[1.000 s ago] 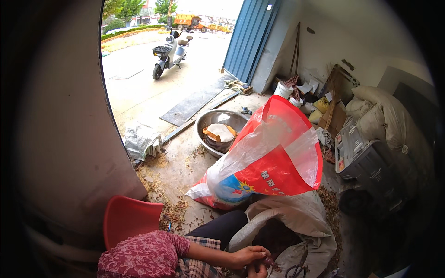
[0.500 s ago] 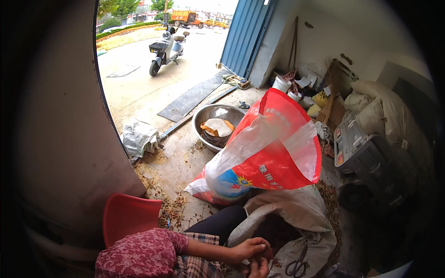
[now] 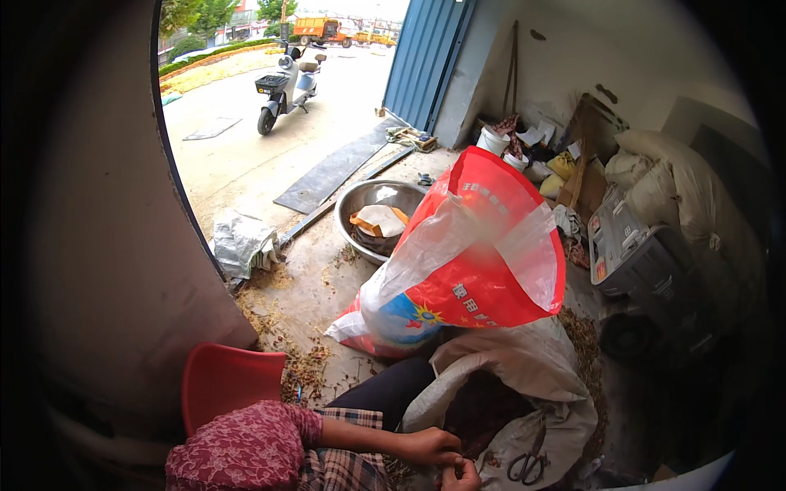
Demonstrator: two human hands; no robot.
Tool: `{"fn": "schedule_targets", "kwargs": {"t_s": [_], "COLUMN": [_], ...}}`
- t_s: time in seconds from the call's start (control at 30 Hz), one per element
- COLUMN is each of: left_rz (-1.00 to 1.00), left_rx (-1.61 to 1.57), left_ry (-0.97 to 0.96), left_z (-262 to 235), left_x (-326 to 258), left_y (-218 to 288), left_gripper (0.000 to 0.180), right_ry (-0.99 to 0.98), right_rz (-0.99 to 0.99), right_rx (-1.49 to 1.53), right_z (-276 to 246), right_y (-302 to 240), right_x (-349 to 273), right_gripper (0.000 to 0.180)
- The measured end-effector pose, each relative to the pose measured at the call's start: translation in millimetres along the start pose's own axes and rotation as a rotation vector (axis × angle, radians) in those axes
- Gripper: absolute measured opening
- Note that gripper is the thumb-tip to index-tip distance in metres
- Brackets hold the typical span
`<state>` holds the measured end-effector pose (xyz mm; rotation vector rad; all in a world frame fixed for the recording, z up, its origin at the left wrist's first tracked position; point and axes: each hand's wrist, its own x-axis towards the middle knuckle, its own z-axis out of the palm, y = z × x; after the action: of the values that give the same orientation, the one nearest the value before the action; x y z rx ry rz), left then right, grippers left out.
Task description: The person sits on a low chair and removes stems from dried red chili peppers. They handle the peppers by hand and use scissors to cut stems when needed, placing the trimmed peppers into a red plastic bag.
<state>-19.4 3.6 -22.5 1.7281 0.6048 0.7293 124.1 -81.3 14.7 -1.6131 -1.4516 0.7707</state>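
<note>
My left hand [image 3: 431,447] comes in from the lower left under a dark red lace sleeve, its fingers bent and pressed together. My right hand [image 3: 462,476] meets it at the lower edge, fingers closed too. Whatever is pinched between them is hidden or too small to make out. Both hands are at the near side of an open off-white woven sack [image 3: 563,393], which holds a dark reddish-brown mass [image 3: 485,409]. Dark-handled scissors [image 3: 526,466] lie on the sack's near fold, right of my hands. Behind stands a tall red and white plastic bag [image 3: 499,282], its mouth open.
A steel basin [image 3: 344,214] with a cloth-like bundle stands beyond the bag. At left is a red plastic chair [image 3: 229,380]. Dry plant scraps [image 3: 307,364] litter the floor. A grey case [image 3: 630,245] and full sacks [image 3: 684,192] line the right; a scooter [image 3: 286,86] stands outside.
My left hand has shifted slightly left and down, and its fingers have curled in more. My right hand has dropped a little. The whole view has moved slightly.
</note>
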Motion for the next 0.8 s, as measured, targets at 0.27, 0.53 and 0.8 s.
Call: {"fn": "schedule_targets", "kwargs": {"t_s": [0.27, 0.53, 0.8], "left_rz": [0.033, 0.132, -0.001], "left_rx": [0.194, 0.049, -0.142], "left_ry": [0.058, -0.034, -0.052], "left_z": [6, 0, -2], "left_x": [-2, -3, 2], "left_y": [1, 19, 34], "left_gripper": [0.024, 0.027, 0.034], "right_ry": [-0.036, -0.202, -0.183], "right_rz": [0.049, 0.375, 0.421], "right_rx": [0.016, 0.637, 0.786], "right_z": [-4, -12, -14], "right_y": [-1, -8, -9], "right_x": [-1, -8, -8], "right_gripper": [0.011, 0.011, 0.01]}}
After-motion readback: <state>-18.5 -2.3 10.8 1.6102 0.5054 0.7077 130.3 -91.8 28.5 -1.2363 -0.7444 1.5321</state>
